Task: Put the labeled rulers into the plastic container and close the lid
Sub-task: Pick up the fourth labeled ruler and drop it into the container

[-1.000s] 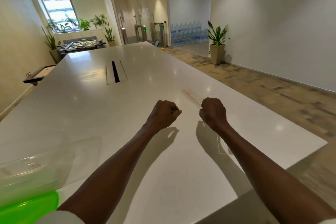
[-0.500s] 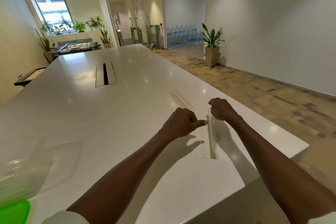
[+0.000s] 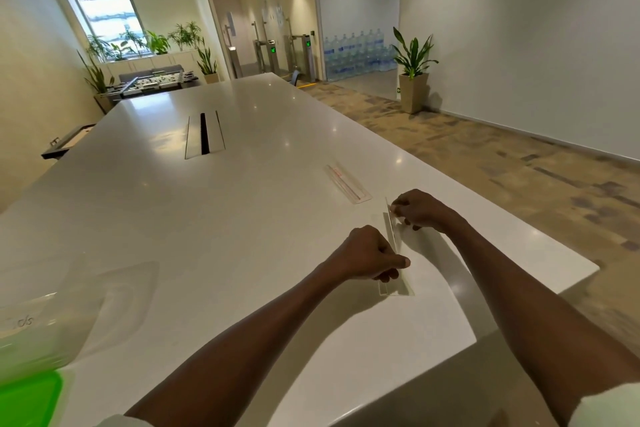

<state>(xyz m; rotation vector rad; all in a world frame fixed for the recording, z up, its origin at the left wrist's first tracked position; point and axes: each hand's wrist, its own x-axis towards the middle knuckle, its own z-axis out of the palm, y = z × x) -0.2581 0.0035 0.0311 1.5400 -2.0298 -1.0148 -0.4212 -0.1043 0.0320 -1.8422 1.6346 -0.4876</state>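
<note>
A clear plastic ruler [image 3: 392, 230] stands tilted on its long edge on the white table [image 3: 207, 236], near the right edge. My right hand [image 3: 414, 208] pinches its far end. My left hand [image 3: 370, 255] pinches its near end with curled fingers. A second clear ruler with a red-printed label [image 3: 348, 184] lies flat just beyond them. The clear plastic container [image 3: 52, 315] sits at the near left, and its green lid [image 3: 29, 399] shows at the bottom left corner.
A cable slot [image 3: 204, 133] is set into the table's middle, farther off. The table's right edge and near right corner [image 3: 588, 269] lie close to my right hand. A potted plant [image 3: 414, 80] stands on the floor by the wall.
My left hand moved right to the ruler and took hold of its near end. The ruler has risen from flat onto its edge, held at both ends.
</note>
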